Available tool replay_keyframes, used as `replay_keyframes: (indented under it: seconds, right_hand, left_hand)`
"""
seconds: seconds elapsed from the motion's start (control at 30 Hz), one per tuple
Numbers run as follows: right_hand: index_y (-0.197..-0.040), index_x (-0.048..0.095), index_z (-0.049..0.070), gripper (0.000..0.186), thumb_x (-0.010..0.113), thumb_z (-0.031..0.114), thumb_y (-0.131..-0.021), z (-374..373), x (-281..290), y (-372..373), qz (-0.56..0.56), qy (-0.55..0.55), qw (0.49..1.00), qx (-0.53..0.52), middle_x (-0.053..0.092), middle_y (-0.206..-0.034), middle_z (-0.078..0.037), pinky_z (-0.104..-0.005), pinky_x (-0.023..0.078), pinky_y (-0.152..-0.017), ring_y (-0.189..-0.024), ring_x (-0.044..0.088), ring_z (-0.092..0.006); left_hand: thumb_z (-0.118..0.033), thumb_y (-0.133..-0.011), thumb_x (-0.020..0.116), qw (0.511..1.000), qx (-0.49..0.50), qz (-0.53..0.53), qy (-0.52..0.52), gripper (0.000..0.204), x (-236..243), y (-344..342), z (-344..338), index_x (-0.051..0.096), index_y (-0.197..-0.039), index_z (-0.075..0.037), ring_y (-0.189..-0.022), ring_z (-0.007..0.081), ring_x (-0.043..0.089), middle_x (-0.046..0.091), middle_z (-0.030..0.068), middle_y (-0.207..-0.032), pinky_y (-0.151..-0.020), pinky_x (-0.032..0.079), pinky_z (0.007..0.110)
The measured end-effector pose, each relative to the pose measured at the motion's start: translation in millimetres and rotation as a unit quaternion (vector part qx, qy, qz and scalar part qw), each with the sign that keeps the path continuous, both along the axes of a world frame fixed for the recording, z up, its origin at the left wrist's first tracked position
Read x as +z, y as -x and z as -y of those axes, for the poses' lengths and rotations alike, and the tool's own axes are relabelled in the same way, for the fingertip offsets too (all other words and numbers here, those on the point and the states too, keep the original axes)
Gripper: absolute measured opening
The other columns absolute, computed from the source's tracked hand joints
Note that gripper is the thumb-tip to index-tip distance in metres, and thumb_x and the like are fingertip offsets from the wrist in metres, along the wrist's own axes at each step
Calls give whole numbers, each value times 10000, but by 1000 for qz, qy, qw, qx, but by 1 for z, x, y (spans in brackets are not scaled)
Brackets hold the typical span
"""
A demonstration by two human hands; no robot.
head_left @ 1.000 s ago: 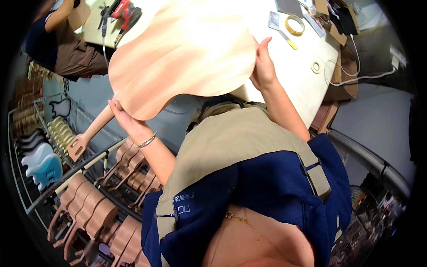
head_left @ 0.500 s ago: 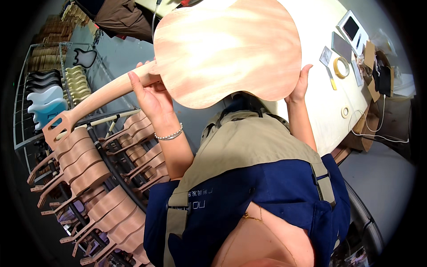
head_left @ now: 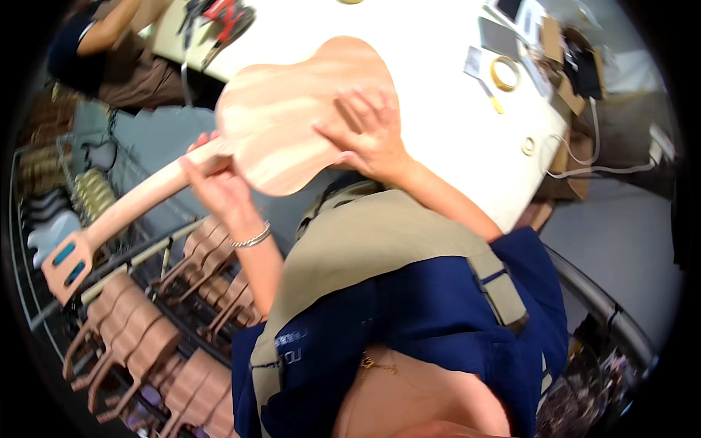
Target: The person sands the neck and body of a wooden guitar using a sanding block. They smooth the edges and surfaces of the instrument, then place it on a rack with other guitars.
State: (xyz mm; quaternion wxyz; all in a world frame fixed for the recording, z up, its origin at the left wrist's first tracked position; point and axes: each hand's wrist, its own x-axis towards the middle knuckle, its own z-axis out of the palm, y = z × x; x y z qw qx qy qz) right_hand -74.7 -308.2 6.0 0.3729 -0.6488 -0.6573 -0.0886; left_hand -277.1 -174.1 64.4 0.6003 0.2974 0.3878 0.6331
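Observation:
An unfinished pale wooden ukulele (head_left: 281, 109) is held in front of me, with the flat face of its body turned up. Its neck slants down to the left and ends in a slotted headstock (head_left: 68, 266). Near where the neck meets the body, my left hand (head_left: 225, 191) is closed around it, the thumb on top and some fingers hidden underneath. Spread fingers of my right hand (head_left: 374, 139) lie on the right part of the body's face.
A white table (head_left: 453, 160) extends beyond the ukulele, bearing a yellow tape roll (head_left: 504, 74), a smaller roll (head_left: 528, 146) and a red tool (head_left: 228, 16). Racked wooden instruments (head_left: 131, 321) stand at lower left. Another person (head_left: 109, 51) is at upper left. A white cable (head_left: 606, 172) hangs at right.
The ukulele has moved away from my head, down and left in view. My right hand has shifted from the body's right edge onto its face. My left hand still grips the neck.

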Motion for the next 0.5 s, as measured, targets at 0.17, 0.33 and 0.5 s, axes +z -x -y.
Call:
replay_keyframes:
  seconds: [0.17,0.33,0.5]
  right_hand:
    - [-1160,611,297,373,531,475,-843,18,-20,-24,-11,20,999,-32,457,-1299,-114,-527,182,-1065,-1261,357,-280]
    - [-973,580,9,279,666,188,-777,16,-84,-150,-172,-13,940,-295,538,-1076,-174,-413,370,-917,-1046,472,-352]
    - [-1100,525,14,588,627,498,-782,-6,-86,-235,-62,337,769,-539,513,-1165,-213,-455,459,-835,-1019,540,-352]
  left_hand:
    - [-405,-953,449,994,-2,-89,-57,482,10,-10,0,416,-1112,49,-1013,285,565,531,142,-1032,-908,497,429]
    - [-389,-953,455,996,-6,-73,-51,448,3,-24,-17,422,-1080,39,-1014,283,566,544,132,-983,-916,485,435]
    - [-370,-940,494,997,-49,-46,-25,406,-15,-9,-71,474,-1003,30,-950,297,596,585,130,-885,-882,483,430]
